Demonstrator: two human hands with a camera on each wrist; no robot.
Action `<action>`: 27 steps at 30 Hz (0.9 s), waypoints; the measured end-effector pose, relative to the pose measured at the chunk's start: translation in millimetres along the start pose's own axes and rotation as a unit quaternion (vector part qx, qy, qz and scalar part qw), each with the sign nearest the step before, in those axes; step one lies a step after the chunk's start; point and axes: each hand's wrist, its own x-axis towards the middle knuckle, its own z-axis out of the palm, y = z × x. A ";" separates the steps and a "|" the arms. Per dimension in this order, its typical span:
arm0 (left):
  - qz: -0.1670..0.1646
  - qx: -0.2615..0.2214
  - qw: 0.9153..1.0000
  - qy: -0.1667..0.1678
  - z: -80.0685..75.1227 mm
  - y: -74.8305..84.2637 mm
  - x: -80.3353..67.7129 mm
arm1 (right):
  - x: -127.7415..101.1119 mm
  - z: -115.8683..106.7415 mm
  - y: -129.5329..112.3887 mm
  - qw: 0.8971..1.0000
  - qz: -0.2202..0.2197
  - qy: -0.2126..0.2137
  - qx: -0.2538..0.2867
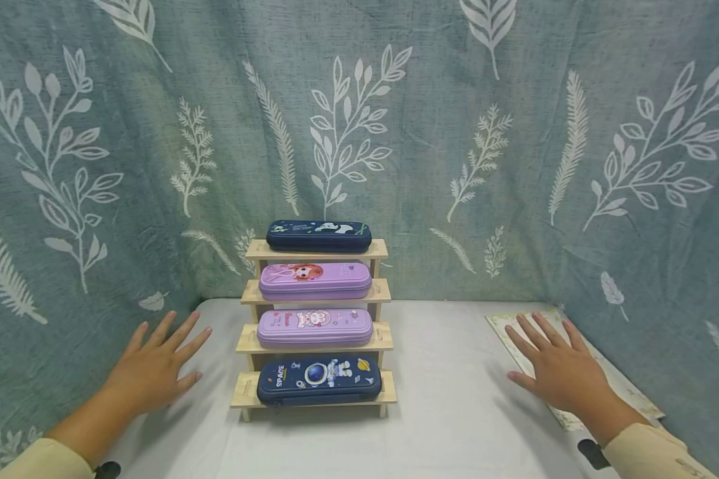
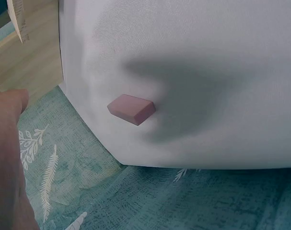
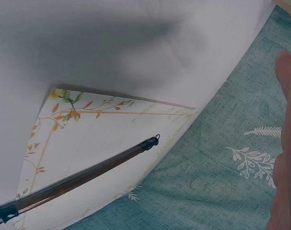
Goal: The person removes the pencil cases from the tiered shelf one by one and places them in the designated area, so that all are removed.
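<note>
My left hand (image 1: 154, 370) hovers with spread fingers over the table's left side, holding nothing. Beneath it lies a pink rectangular block (image 2: 131, 109), which the hand hides in the head view. On the right, my right hand (image 1: 566, 372), also spread and holding nothing, hangs over a flower-bordered white sheet (image 3: 102, 139). A brown stick with black ends (image 3: 87, 181) lies across that sheet. Between the hands, a stepped wooden rack (image 1: 247, 388) bears pencil cases: navy panda (image 1: 319, 236), purple with a girl (image 1: 315, 280), lilac cartoon (image 1: 314, 327) and navy astronaut (image 1: 319, 381) at the front.
The white-covered table (image 1: 443, 392) reaches back to a blue-green leaf-patterned curtain (image 1: 425, 166), which also stands along both sides. The rack is left of centre, close to the back curtain. The sheet's outer edge lies along the table's right edge.
</note>
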 end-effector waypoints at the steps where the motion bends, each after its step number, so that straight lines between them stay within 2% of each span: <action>1: 0.002 -0.001 1.000 0.003 -0.3 0.3 0.4 | -0.3 0.5 -0.3 1.000 0.000 0.003 0.000; 10: -0.008 -0.020 1.000 0.001 2.9 0.9 7.3 | 1.0 3.8 -18.1 0.999 0.006 0.005 0.046; 19: -0.033 -0.097 0.995 -0.001 13.0 11.2 15.3 | 14.5 8.0 -58.1 0.995 -0.002 0.005 0.097; 23: -0.052 -0.158 0.986 -0.002 18.2 18.0 17.8 | 21.0 6.0 -80.6 0.992 -0.015 0.020 0.124; 27: -0.072 -0.239 0.968 -0.004 22.9 27.0 23.1 | 29.1 4.5 -106.2 0.988 -0.031 0.044 0.147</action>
